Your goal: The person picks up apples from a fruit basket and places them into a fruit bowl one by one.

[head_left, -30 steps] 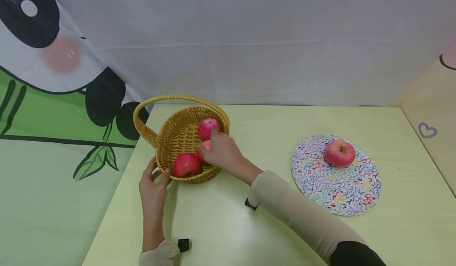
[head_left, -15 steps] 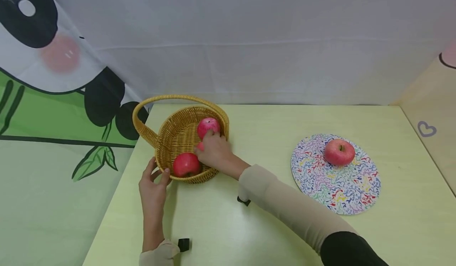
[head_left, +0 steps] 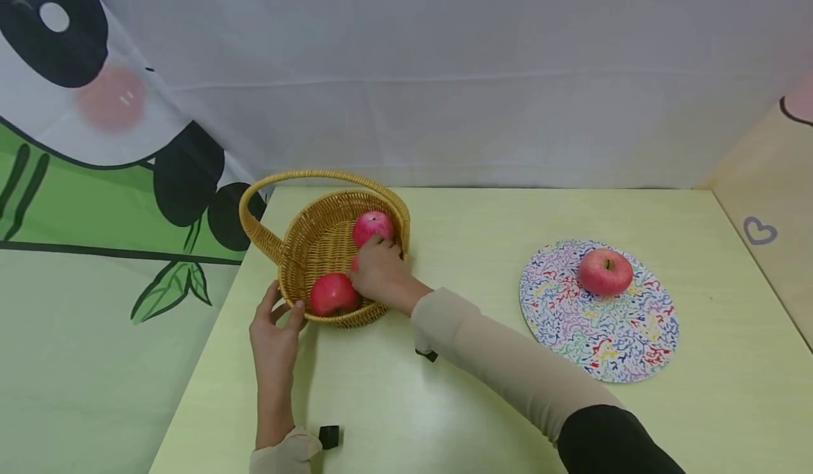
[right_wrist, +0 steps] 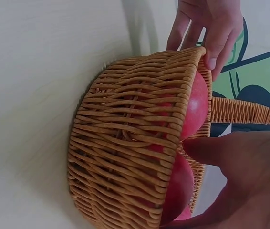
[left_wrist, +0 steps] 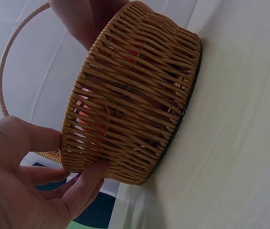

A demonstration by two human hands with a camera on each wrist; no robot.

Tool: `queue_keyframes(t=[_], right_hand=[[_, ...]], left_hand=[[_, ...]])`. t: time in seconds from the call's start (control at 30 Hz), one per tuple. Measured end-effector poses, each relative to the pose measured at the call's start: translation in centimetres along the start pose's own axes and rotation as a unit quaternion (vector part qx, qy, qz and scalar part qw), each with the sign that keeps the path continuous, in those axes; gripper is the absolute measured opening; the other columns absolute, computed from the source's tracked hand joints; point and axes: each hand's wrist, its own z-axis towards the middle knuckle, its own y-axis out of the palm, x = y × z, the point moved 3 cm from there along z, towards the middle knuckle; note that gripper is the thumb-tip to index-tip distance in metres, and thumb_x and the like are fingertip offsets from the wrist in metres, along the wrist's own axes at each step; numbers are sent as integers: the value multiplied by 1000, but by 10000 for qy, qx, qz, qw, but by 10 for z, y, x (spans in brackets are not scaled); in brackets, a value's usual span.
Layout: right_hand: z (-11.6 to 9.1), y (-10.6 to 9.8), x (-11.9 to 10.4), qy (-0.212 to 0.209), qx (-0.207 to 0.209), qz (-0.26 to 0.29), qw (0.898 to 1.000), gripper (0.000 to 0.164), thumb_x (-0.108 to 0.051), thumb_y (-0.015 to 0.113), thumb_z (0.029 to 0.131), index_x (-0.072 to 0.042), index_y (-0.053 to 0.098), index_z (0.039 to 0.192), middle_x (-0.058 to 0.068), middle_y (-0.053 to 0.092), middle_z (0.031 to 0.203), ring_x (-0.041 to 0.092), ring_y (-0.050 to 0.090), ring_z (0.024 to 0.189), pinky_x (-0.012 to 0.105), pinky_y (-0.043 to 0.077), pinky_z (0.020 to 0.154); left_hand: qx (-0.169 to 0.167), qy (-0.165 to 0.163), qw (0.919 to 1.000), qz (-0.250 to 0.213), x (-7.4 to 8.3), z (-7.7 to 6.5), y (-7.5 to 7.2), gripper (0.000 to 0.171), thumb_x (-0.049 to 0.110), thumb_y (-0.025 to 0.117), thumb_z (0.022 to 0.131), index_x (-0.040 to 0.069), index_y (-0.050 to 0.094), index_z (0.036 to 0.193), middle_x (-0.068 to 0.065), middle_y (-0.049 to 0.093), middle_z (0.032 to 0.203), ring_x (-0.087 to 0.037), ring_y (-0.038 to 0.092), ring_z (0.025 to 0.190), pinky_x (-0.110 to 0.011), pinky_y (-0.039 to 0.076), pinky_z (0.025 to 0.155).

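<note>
A wicker basket (head_left: 317, 241) with a tall arched handle stands at the table's left, holding three red apples. My left hand (head_left: 275, 333) grips its near-left edge; in the left wrist view the thumb lies at the rim and the fingers press the woven side (left_wrist: 130, 100). Inside the basket, my right hand (head_left: 384, 273) grips the middle apple (right_wrist: 179, 186), mostly hidden under the hand in the head view. Thumb and fingers lie on either side of it in the right wrist view. The front apple (head_left: 334, 294) and the back apple (head_left: 372, 227) flank it.
On the right of the pale table (head_left: 470, 241) lies a round mat (head_left: 610, 347) with a colourful squiggle pattern. One more red apple (head_left: 605, 272) sits on it. A white cloth backdrop (head_left: 444, 121) rises behind the table, and a cartoon-printed cloth (head_left: 114, 213) hangs at the left.
My right hand has moved slightly left and deeper over the middle apple, covering more of it, and the right forearm has shifted left. The left hand and basket have stayed put.
</note>
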Motion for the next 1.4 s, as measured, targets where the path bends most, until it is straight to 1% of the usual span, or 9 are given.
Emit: queue_keyframes(t=[0.1,0.17,0.33,0.47,0.57,0.8,1.03,1.27,1.4], right_hand=[[1,2,-1,-96,19,-309,9995,79,-45,63,102,13,37,149,25,57,139,36,61,123,43,56,105],[1,2,-1,-263,37,-574,9980,77,-45,61,103,15,40,146,26,59,137,36,61,122,43,56,106],[1,1,0,-548,39,-965,9938,67,-44,58,104,14,50,136,24,63,128,33,63,117,43,57,101],[1,0,0,-616,60,-994,9931,55,-42,58,105,9,57,126,22,64,123,32,63,113,41,58,96],[1,-1,-1,-604,97,-1014,9930,52,-41,57,105,8,59,123,21,64,120,31,63,110,40,58,93],[-2,0,-1,-522,156,-1231,9909,64,-44,58,105,12,54,135,22,64,121,31,64,110,38,60,89],[-7,-2,-2,-864,360,-1535,9837,57,-45,59,104,8,63,125,22,67,121,33,65,110,39,61,88],[-12,-5,-2,-1093,686,-1549,9795,53,-45,64,102,5,65,120,20,68,117,32,65,105,38,60,85],[-17,-8,-2,-1314,886,-1522,9756,51,-45,65,101,3,66,117,19,68,115,32,65,102,38,60,84]], left_hand=[[-7,-32,10000,-4,0,0,0,68,12,63,104,20,34,165,-12,45,159,-26,47,134,-6,57,77],[-8,-29,10000,-3,1,0,0,68,12,62,104,20,34,165,-12,45,159,-25,47,134,-6,58,78],[2,-23,10000,-9,1,1,2,67,11,62,103,18,35,164,-11,46,158,-24,48,133,-7,58,78],[23,6,10000,-2,2,1,3,67,9,62,103,17,36,164,-11,47,157,-24,49,132,-7,58,78],[20,38,10000,-30,2,1,3,67,8,62,103,17,36,164,-13,46,157,-25,49,131,-8,59,79],[31,-8,10000,42,2,2,3,67,8,62,103,17,35,164,-12,47,158,-21,49,129,-9,59,79],[8,-47,10000,59,2,1,2,68,9,62,103,18,34,164,-11,46,158,-21,49,129,-10,59,81],[31,-19,10000,7,1,0,0,67,10,62,103,18,35,164,-11,46,158,-20,48,129,-9,59,80],[22,-32,10000,43,1,0,0,68,9,62,103,19,35,164,-11,46,158,-21,48,129,-8,58,79]])
